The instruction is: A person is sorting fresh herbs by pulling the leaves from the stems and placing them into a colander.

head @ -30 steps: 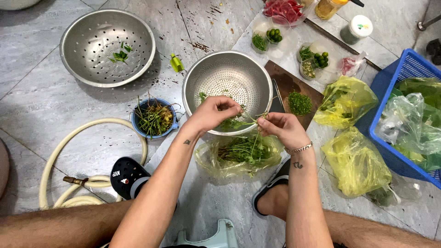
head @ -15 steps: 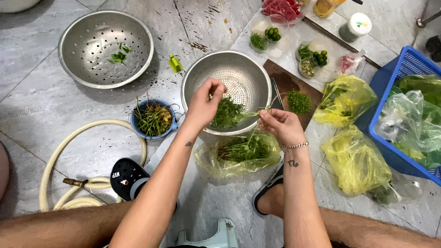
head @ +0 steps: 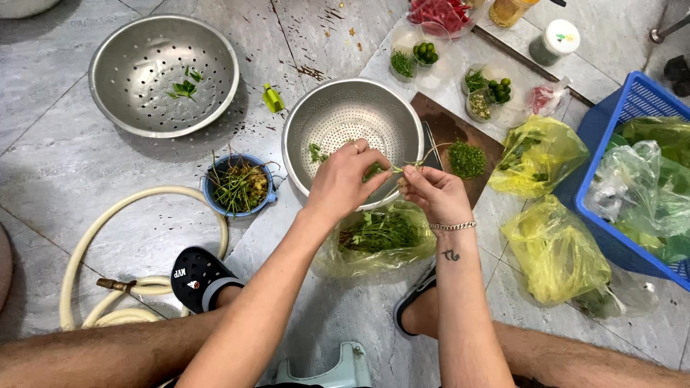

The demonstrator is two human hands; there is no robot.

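A colander (head: pixel 352 122) sits on the floor (head: pixel 72 194), another colander (head: pixel 164 72) to its left. A small bowl (head: pixel 238 187) lies between them. A cutting board (head: pixel 449 129) lies right; a bag of herbs (head: pixel 377 237) lies nearer.

Two steel colanders (head: pixel 164 75), two yellow bags (head: pixel 553 248)

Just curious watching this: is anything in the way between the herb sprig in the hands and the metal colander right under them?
Nothing visible. Both the left hand and right hand hold the herb sprig directly over the colander, whose open bowl holds only a few leaves.

silver colander (head: pixel 350 115) | green herbs (head: pixel 379 231) | yellow bags (head: pixel 555 249) | blue basket (head: pixel 611 136)
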